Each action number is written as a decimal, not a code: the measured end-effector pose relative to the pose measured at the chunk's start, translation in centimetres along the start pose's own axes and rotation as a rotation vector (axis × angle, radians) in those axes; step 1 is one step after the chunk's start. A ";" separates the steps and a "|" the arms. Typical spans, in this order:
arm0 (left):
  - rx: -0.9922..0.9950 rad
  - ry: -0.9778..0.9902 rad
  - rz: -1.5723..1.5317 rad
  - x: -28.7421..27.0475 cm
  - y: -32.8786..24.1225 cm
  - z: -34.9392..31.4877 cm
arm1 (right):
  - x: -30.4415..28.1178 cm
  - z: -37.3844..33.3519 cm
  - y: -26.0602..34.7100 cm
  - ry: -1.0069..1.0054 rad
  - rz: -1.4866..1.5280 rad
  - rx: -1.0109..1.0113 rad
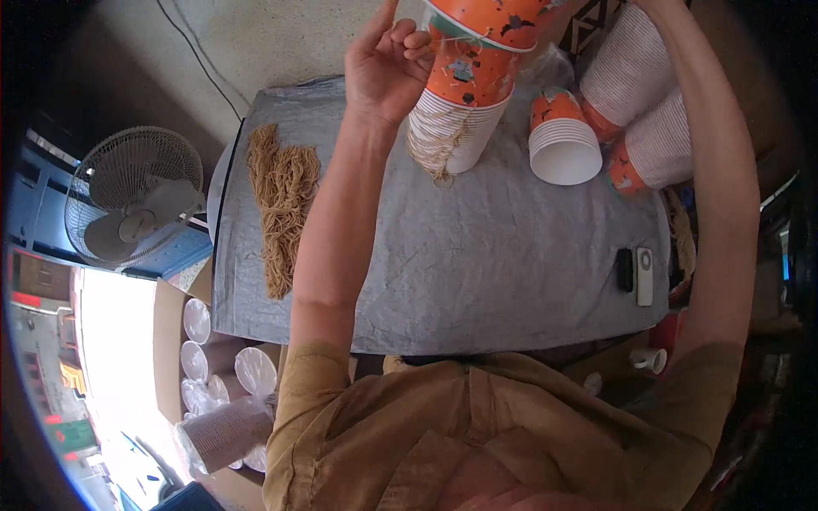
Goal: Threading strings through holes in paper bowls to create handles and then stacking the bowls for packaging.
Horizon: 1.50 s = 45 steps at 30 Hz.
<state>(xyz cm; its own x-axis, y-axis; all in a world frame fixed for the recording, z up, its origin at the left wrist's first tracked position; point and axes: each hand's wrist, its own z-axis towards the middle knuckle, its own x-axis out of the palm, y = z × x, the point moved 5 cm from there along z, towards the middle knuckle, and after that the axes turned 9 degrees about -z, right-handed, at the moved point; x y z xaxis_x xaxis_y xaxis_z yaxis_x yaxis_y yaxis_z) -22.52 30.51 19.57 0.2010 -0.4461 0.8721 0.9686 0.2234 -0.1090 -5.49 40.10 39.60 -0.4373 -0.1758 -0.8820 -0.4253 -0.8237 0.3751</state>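
Observation:
My left hand (pixel 388 72) is beside a tall stack of orange paper buckets (pixel 464 72) with dark printed figures. Several of its fingers are curled, one reaches past the upper edge, and what they hold cannot be made out. A thin cord (pixel 460 39) with a knot crosses the upper orange bucket close to these fingertips. Lower on the stack, loose tan cords (pixel 439 149) hang over the white rims. Of my right hand (pixel 652 3) only the wrist end shows at the top edge, above a long stack of nested buckets (pixel 626 64); its fingers are hidden.
A bundle of tan cords (pixel 285 209) lies on the grey covered table (pixel 477 255). A short bucket stack (pixel 564 136) and another long stack (pixel 660 140) are at right, with a white remote (pixel 645 277) and a black object (pixel 625 270). A fan (pixel 136 196) and wrapped stacks (pixel 226 434) are at left.

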 end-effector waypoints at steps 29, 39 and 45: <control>-0.078 -0.232 0.864 -6.9 1.5 -3.4 | 8.4 2.2 -3.1 0.220 -0.152 -0.053; -0.102 -0.192 0.849 -7.1 2.1 -3.9 | 9.4 2.0 -2.4 0.320 -0.043 -0.156; -0.113 -0.215 0.743 -8.0 2.8 -3.3 | 9.1 1.5 -3.1 0.296 -0.075 -0.107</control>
<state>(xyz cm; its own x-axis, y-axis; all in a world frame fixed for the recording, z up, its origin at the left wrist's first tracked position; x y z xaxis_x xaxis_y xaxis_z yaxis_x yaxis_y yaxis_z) -20.95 31.90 10.69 0.7813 -0.0340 0.6233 0.6024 0.3028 -0.7385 -9.36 41.87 30.88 -0.1518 -0.2489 -0.9566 -0.3548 -0.8896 0.2877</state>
